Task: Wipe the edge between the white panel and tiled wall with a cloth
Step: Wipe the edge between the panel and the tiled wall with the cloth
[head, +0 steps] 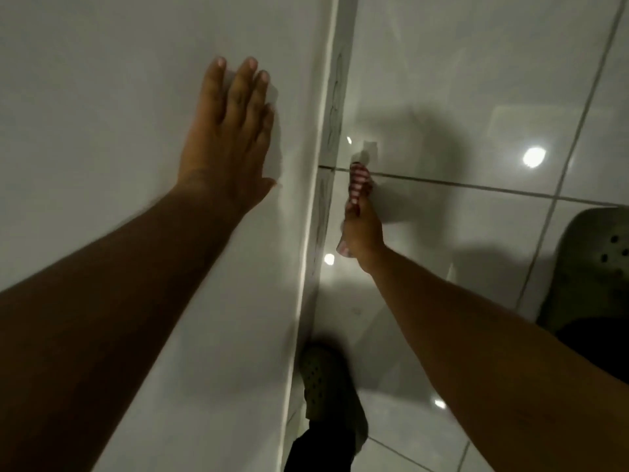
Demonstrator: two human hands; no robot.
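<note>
A white panel (119,114) fills the left of the view, and its right edge (318,185) runs from top to bottom. My left hand (228,131) lies flat and open on the panel, fingers spread. To the right of the edge are glossy white tiles (459,80) with grey grout lines. A pink-and-white striped cloth (358,185) is gripped in my right hand (362,229), which sits low beside the edge, just right of a narrow marked strip (332,131). Whether the cloth touches the strip is not clear.
Two dark green perforated clogs stand on the tiles: one (323,383) close to the panel's lower edge, the other (595,264) at the right. Dark trouser legs show above them. Ceiling lights reflect in the shiny tiles (533,156).
</note>
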